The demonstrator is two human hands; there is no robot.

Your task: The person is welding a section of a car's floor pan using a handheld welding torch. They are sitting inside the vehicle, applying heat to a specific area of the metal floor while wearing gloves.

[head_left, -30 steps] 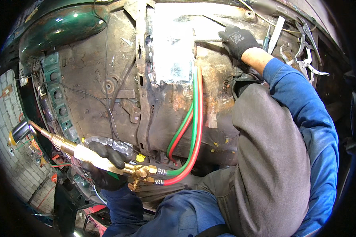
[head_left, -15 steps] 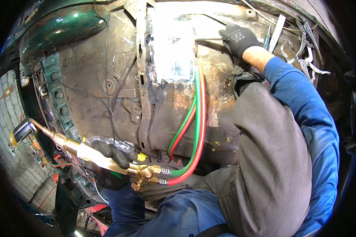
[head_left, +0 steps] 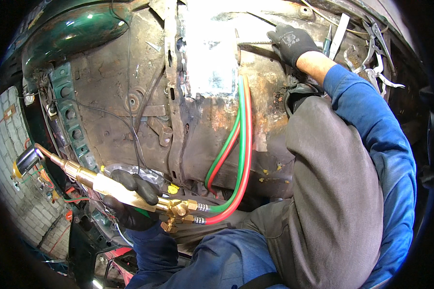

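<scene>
My left hand (head_left: pixel 132 197), in a black glove, is wrapped around the brass body of a gas torch (head_left: pixel 125 191). The torch's bent copper tip points to the far left, and its valve knobs (head_left: pixel 178 210) sit beside my wrist. A green hose (head_left: pixel 241 139) and a red hose (head_left: pixel 248 139) run from the torch up to the bright metal panel (head_left: pixel 212 67). My right hand (head_left: pixel 294 45), gloved too, is closed at the upper right. A thin ridged dark rod (head_left: pixel 255 43) and another thin rod (head_left: pixel 261 19) reach its fingers. What lies inside the grip is hidden.
Right of my right hand lie a screwdriver (head_left: pixel 327 44), a flat pale strip (head_left: pixel 340 36) and locking pliers (head_left: pixel 375 53). A glossy green body part (head_left: pixel 77 34) curves at the upper left. Dark cables (head_left: pixel 129 86) cross the worn floor panel; my bent knee (head_left: pixel 323 139) takes up the right.
The view has shifted very slightly. Both hands keep their grips, with the torch in almost the same place. The lit panel looks brighter.
</scene>
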